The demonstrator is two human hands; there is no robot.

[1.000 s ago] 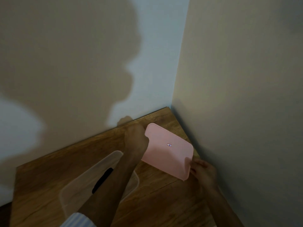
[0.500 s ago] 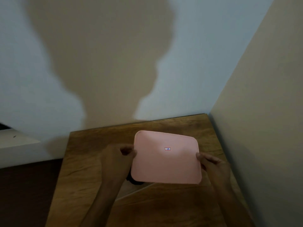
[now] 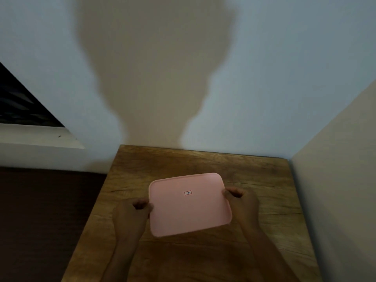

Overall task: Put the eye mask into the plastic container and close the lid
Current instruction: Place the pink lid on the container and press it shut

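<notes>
A pink rectangular lid [image 3: 189,206] with a small red-framed label at its middle lies flat over the middle of the wooden table [image 3: 203,163]. My left hand [image 3: 132,214] grips its left edge and my right hand [image 3: 242,202] grips its right edge, fingers curled over the rim. The clear plastic container and the black eye mask are hidden under the lid; I cannot tell whether the lid is pressed down tight.
The table stands in a corner, with a pale wall behind it and a beige wall [image 3: 335,180] close on the right. To the left are a dark floor [image 3: 40,220] and a white ledge [image 3: 36,137]. My shadow falls on the back wall.
The lid has gone from the table's right side to sit over the container, hiding it and the eye mask. Both hands moved with it. The camera has swung to face the table squarely.
</notes>
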